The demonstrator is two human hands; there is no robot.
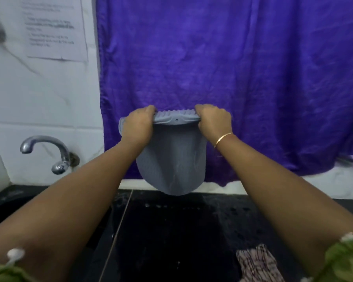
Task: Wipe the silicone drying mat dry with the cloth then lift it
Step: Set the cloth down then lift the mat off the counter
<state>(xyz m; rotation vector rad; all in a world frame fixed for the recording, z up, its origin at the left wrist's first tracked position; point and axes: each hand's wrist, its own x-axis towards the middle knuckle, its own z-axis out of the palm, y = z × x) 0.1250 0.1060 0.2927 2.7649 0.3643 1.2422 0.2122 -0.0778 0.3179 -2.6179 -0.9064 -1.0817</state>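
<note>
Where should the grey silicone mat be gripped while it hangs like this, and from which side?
Grip the thick top rim of the mat near its two ends, as the left hand and right hand do now, coming from the camera side with fingers curled over the rim. Below it the mat hangs limp and bowed, so a lower hold would likely let it fold.

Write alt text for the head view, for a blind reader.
The left hand and right hand grip the top edge of a grey silicone mat, hanging above a black counter. A patterned cloth lies lower right, a tap left.
</note>
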